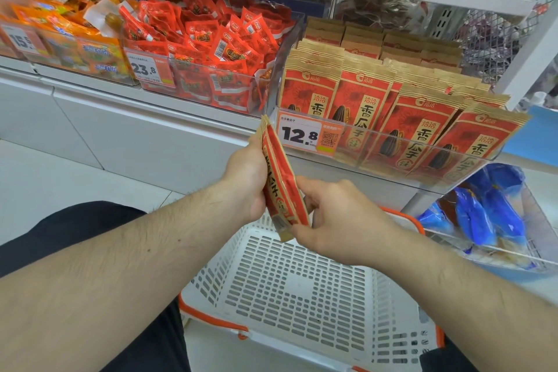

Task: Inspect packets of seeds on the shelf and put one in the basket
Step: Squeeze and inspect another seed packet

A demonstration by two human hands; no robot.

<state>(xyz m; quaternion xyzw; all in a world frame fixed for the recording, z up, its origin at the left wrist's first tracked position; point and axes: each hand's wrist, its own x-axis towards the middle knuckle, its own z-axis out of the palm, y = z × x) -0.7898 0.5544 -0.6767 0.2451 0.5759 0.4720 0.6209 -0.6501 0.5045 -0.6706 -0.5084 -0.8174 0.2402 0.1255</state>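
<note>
A red and tan packet of sunflower seeds (279, 181) is held edge-on above the white basket (290, 287). My left hand (246, 178) grips its left side, thumb along the upper edge. My right hand (335, 217) pinches its lower right corner. Several more packets of the same seeds (392, 118) stand in rows in a clear shelf bin (453, 172) with a 12.8 price tag (299, 133), just beyond my hands. The basket holds nothing that I can see.
Left of the seeds, a clear bin of red snack packets (211, 39) carries a 23.8 tag. Orange packets (69, 36) fill the bin further left. Blue packets (483, 211) lie in a lower tray at the right. White shelf panels run below the bins.
</note>
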